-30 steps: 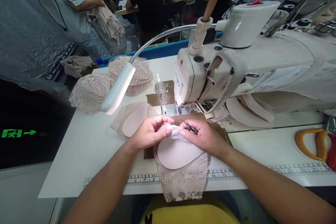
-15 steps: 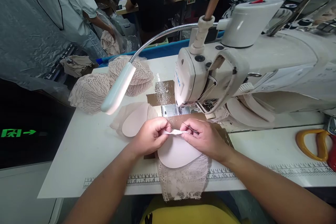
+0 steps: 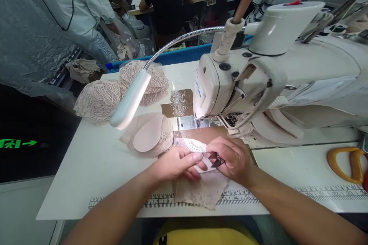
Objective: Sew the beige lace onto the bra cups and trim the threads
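Note:
A pale pink lace piece [image 3: 198, 191] lies at the table's front, in front of the sewing machine [image 3: 209, 88]. My left hand [image 3: 182, 162] has the folded lace and a smooth pad between its thumb and fingers. My right hand [image 3: 230, 157] is closed around small dark thread snips [image 3: 216, 160], its fingertips at the lace's scalloped edge [image 3: 195, 145]. Left of the hands rests a lace cup [image 3: 148, 134] with a smooth oval pad on it. The fingers partly cover the held piece.
Lace cups [image 3: 99, 101] are piled at the back left under a lamp [image 3: 130, 97]. Orange-handled scissors [image 3: 345, 164] lie at the right. A printed ruler [image 3: 244, 198] runs along the front edge. Other people are beyond the table.
My left hand has opened from a pinch and shifted lower under the piece, which is now turned with its lace edge up. The snips show more in my right hand.

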The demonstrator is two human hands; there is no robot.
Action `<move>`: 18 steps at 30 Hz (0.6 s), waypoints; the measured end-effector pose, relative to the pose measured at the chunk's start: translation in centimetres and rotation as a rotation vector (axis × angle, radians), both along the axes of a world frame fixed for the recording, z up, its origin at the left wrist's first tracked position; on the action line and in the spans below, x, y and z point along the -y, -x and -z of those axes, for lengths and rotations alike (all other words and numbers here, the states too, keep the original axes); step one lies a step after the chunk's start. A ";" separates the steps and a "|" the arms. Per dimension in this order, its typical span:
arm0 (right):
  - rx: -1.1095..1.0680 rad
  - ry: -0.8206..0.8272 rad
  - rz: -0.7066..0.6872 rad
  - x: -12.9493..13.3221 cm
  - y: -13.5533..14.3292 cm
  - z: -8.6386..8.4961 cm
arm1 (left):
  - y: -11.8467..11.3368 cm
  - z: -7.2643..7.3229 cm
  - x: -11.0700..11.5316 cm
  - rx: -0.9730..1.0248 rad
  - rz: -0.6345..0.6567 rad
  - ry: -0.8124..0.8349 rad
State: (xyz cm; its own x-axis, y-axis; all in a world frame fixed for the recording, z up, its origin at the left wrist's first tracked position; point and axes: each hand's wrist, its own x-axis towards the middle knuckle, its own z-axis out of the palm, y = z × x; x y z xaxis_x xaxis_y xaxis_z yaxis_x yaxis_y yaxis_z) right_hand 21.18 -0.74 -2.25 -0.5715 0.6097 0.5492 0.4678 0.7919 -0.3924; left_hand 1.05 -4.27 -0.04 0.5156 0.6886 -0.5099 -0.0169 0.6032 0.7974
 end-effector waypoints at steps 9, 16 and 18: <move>-0.015 -0.036 -0.109 -0.1 0.1 0.5 | -0.6 0.7 -0.3 0.116 -0.518 0.077; -0.011 -0.025 -0.111 -0.4 0.2 0.6 | -0.5 0.9 -0.3 0.225 -0.558 0.055; -0.007 -0.027 -0.103 -0.4 0.2 0.5 | -0.4 0.9 -0.3 0.227 -0.561 0.047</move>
